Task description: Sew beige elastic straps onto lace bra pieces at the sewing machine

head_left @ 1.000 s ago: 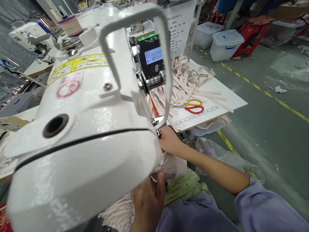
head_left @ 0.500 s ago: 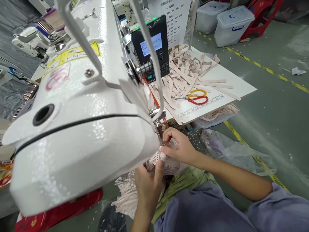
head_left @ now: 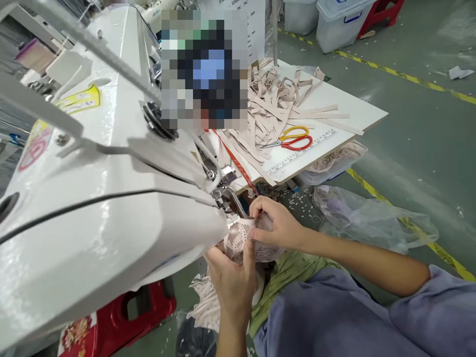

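Note:
A pale pink lace bra cup (head_left: 239,239) lies at the head of a white sewing machine (head_left: 130,223), next to its metal needle parts. My left hand (head_left: 233,273) grips the near edge of the cup, thumb on top and fingers hidden beneath. On the right, my right hand (head_left: 278,224) pinches the cup's upper edge between thumb and curled fingers, close to the metal parts. An orange-red ribbon (head_left: 240,163) runs down toward the same spot.
Beige fabric strips (head_left: 275,106) are heaped on the white table (head_left: 357,111), with scissors (head_left: 293,139) with yellow and red handles beside a printed ruler (head_left: 305,153). A red stool (head_left: 137,317) stands below the machine. Clear plastic bags (head_left: 357,218) lie on the floor.
The camera view has shifted, so the machine sits further left and more of the cup shows by the needle. Both hands keep hold of the cup.

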### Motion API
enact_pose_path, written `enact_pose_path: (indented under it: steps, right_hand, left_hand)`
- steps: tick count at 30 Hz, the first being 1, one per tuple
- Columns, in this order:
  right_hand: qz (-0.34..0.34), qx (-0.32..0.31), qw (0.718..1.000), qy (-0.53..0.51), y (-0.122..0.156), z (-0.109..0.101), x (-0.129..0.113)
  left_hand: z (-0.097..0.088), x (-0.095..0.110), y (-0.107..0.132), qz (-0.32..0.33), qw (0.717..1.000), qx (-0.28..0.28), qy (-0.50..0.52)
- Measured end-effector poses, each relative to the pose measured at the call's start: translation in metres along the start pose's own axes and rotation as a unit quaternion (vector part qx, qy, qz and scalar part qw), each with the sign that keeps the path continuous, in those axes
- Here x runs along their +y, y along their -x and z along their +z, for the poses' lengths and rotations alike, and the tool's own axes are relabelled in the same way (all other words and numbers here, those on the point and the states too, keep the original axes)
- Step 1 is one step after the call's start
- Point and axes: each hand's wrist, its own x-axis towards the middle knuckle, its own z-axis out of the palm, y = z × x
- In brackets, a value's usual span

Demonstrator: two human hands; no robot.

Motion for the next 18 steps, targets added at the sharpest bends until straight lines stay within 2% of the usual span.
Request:
enact_pose_path:
  steps: [8, 13, 16, 18]
  right_hand:
    - [0.018, -0.008, 1.0, 0.024, 0.002, -0.003, -0.005]
    - [-0.027, -0.038, 0.995, 0.084, 0.0, -0.016, 0.006]
    - [-0.021, -0.094, 0.989, 0.11, 0.01, -0.025, -0.002]
    - [-0.002, -0.15, 0.984, 0.096, 0.027, -0.024, -0.016]
  left_hand:
    - [-0.001, 0.004, -0.002, -0.005, 1.0, -0.01, -0.004]
    - [-0.002, -0.006, -0.001, -0.002, 1.0, -0.016, 0.02]
    - [-0.007, -0.009, -0.004, -0.053, 0.99, -0.058, 0.12]
    - [-0.01, -0.01, -0.001, -0.111, 0.957, -0.116, 0.243]
